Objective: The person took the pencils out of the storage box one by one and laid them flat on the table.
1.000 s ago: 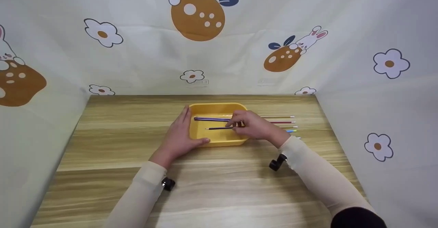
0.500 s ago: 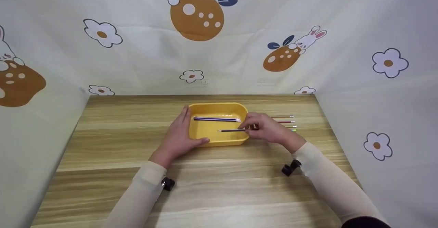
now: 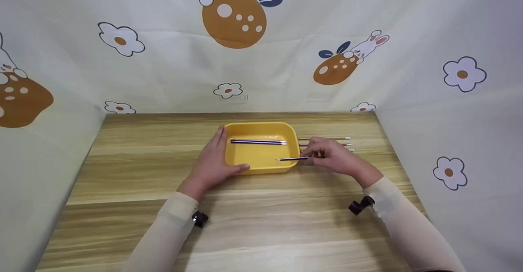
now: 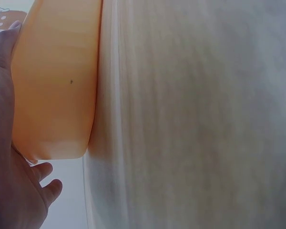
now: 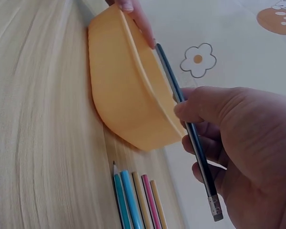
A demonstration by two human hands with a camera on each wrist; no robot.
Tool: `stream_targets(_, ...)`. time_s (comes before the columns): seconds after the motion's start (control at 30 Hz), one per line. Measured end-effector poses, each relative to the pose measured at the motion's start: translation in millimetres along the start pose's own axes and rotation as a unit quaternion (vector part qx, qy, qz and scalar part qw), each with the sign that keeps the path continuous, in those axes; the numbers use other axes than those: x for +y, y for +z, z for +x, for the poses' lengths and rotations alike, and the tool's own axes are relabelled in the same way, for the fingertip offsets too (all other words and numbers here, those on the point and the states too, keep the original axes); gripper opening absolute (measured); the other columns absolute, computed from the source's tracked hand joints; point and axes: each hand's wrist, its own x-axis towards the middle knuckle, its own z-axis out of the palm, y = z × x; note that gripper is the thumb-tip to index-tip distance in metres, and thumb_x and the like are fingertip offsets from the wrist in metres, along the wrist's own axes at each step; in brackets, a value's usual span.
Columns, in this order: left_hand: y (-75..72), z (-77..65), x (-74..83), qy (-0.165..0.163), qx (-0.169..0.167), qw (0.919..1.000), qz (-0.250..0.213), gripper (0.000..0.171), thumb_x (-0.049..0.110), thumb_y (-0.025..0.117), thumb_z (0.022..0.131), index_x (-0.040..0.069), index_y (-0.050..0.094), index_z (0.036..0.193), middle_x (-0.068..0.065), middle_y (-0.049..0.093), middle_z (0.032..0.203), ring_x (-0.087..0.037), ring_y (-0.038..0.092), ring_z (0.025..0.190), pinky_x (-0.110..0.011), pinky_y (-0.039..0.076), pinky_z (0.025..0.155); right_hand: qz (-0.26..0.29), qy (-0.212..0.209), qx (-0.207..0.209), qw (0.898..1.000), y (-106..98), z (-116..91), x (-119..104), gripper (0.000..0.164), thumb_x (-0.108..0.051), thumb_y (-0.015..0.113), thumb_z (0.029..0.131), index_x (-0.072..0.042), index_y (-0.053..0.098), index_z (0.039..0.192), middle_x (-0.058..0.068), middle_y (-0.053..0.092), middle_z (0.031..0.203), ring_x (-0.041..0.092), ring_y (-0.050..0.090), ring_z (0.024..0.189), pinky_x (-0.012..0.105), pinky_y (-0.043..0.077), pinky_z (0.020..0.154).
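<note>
A yellow plastic box [image 3: 263,170] stands on the wooden table, its top open. My left hand [image 3: 208,166] holds its left end, the thumb over the near rim and the fingers along the outer side. Between thumb and fingers, my right hand [image 3: 335,156] pinches a dark striped pencil [image 5: 196,143] with an eraser end. The pencil's point reaches left over the right rim of the box. Inside the box, striped pencils [image 3: 258,142] lie together along the far side.
Right of the box, several coloured pencils [image 5: 137,191] lie side by side on the table [image 3: 261,223], partly behind my right hand in the head view. A printed cloth wall [image 3: 163,76] rises behind the table and along both sides.
My right hand has moved right with the pencil, from over the inside of the box to its right rim. The pencils in the box show more fully now. My left hand stays put.
</note>
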Motion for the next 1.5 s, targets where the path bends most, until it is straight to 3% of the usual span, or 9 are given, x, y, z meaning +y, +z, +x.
stream_targets(0.23, -0.3, 0.5, 1.4, 0.003, 0.003, 1.0, -0.006, 0.141, 0.074, 0.086, 0.083, 0.002, 0.01, 0.177, -0.015, 0.006, 0.186, -0.04, 0.017, 0.168, -0.059, 0.022, 0.134, -0.001, -0.015, 0.009, 1.0, -4.2, -12.3, 4.4, 0.027, 0.007, 0.077, 0.097, -0.008, 0.085, 0.119, 0.011, 0.074, 0.104, 0.014, 0.057, 0.088, 0.027, 0.048, 0.074)
stream_targets(0.33, -0.2, 0.7, 1.2, 0.002, 0.003, 1.0, -0.006, 0.141, 0.074, 0.086, 0.083, 0.003, 0.009, 0.177, -0.014, 0.007, 0.186, -0.038, 0.017, 0.169, -0.059, 0.023, 0.134, 0.001, -0.016, 0.01, 1.0, -6.9, -16.7, 7.1, 0.027, 0.005, 0.077, 0.098, -0.011, 0.086, 0.118, 0.01, 0.074, 0.105, 0.015, 0.059, 0.089, 0.027, 0.048, 0.075)
stream_targets(0.6, 0.5, 0.5, -0.1, 0.001, 0.002, 1.0, -0.008, 0.14, 0.073, 0.086, 0.084, 0.004, 0.008, 0.178, -0.014, 0.006, 0.186, -0.038, 0.016, 0.169, -0.057, 0.021, 0.135, 0.007, 0.009, 0.002, 1.0, -12.9, -26.7, 17.8, 0.029, 0.006, 0.076, 0.099, -0.012, 0.086, 0.119, 0.005, 0.076, 0.107, 0.017, 0.063, 0.095, 0.026, 0.053, 0.082)
stream_targets(0.87, 0.9, 0.4, 0.1, 0.0, 0.0, 0.9999, -0.011, 0.14, 0.074, 0.085, 0.084, 0.005, 0.007, 0.178, -0.012, 0.003, 0.186, -0.038, 0.014, 0.169, -0.057, 0.02, 0.135, -0.004, 0.011, 0.008, 1.0, -15.1, -38.9, 31.1, 0.029, 0.01, 0.076, 0.095, -0.008, 0.085, 0.116, 0.009, 0.076, 0.104, 0.014, 0.062, 0.091, 0.032, 0.053, 0.079)
stream_targets(1.33, 0.5, 1.3, -0.2, -0.001, 0.004, 1.0, -0.009, 0.14, 0.073, 0.087, 0.082, 0.002, 0.012, 0.177, -0.016, 0.008, 0.185, -0.042, 0.021, 0.167, -0.061, 0.023, 0.134, 0.014, 0.008, 0.026, 1.0, -15.0, -53.1, 43.4, 0.021, 0.008, 0.08, 0.095, -0.004, 0.085, 0.111, 0.012, 0.076, 0.102, 0.015, 0.06, 0.09, 0.023, 0.049, 0.075)
stream_targets(1.5, 1.2, 1.2, -0.6, -0.008, 0.0, 0.9999, -0.008, 0.14, 0.072, 0.087, 0.083, 0.003, 0.01, 0.177, -0.014, 0.006, 0.186, -0.041, 0.019, 0.168, -0.06, 0.021, 0.134, 0.014, 0.034, 0.022, 0.999, -15.9, -55.6, 49.0, 0.023, 0.008, 0.079, 0.095, -0.004, 0.086, 0.113, 0.013, 0.076, 0.103, 0.016, 0.06, 0.09, 0.023, 0.049, 0.076)
